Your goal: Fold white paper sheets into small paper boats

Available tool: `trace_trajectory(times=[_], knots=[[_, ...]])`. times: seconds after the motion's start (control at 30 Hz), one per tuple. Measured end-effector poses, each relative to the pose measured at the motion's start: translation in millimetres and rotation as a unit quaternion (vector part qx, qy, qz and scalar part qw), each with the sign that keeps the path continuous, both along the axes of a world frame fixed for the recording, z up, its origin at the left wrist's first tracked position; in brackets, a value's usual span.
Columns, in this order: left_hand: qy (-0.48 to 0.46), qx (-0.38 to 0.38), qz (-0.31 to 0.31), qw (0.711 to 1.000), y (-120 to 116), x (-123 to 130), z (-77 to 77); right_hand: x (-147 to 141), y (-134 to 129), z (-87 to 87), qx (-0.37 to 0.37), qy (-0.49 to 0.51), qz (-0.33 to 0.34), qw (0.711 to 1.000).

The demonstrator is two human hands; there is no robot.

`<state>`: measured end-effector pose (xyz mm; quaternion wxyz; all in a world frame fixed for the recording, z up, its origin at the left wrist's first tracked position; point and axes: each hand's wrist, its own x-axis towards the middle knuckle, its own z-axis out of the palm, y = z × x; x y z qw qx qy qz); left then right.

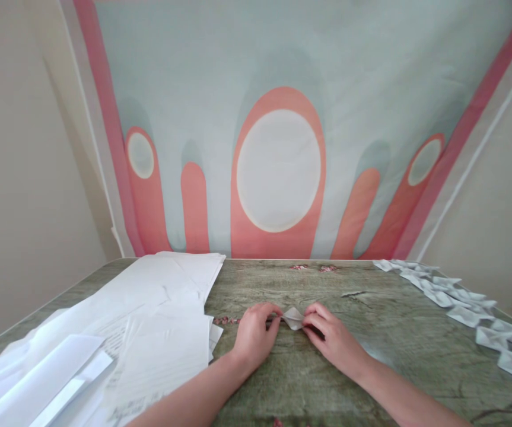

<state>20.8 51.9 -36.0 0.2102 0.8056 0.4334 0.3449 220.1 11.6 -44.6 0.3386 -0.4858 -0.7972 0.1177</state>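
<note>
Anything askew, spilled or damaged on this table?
Just the paper pile on the left: untidy, overlapping at uneven angles, corners jutting out. No spill stands out, and the small folded paper at centre shows no obvious damage.

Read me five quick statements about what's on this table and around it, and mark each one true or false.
1. The left hand and right hand both hold one small folded paper. True.
2. The loose sheets lie on the person's right. False; the loose sheets lie on the left.
3. Folded white pieces lie along the right side of the table. True.
4. Every sheet is completely blank. False; some show lines of print.
5. The backdrop is one plain colour. False; the backdrop has coral shapes.
</note>
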Motion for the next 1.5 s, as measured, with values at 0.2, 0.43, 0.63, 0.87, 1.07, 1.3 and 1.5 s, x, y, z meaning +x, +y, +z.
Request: trace_trajectory(times=[0.2, 0.43, 0.63, 0.87, 1.07, 1.3, 1.5], knots=[[0.064, 0.057, -0.036, 0.996, -7, -1, 10.3, 1, 0, -0.8, -0.008, 0.013, 0.01, 1.0], [0.093, 0.042, -0.026, 0.994, -4, -1, 7.4, -1, -1, 3.5, -0.024, 0.047, 0.012, 0.999], [0.077, 0.02, -0.045, 0.996, -1, -2, 7.4, 0, 1, 1.7, -0.031, 0.074, 0.002, 0.997], [0.036, 0.001, -0.066, 0.997, 2, -3, 8.0, 0, 4, 4.1, -0.022, 0.125, -0.041, 0.991], [0.026, -0.001, -0.073, 0.997, 3, -4, 9.8, 4, 12, -0.9, -0.053, 0.15, -0.077, 0.984], [0.013, 0.007, -0.09, 0.996, 5, -4, 9.5, 7, 16, 1.3, -0.101, 0.166, -0.082, 0.978], [0.008, 0.011, -0.1, 0.995, 6, -5, 7.5, 11, 20, 3.7, -0.144, 0.176, -0.061, 0.972]])
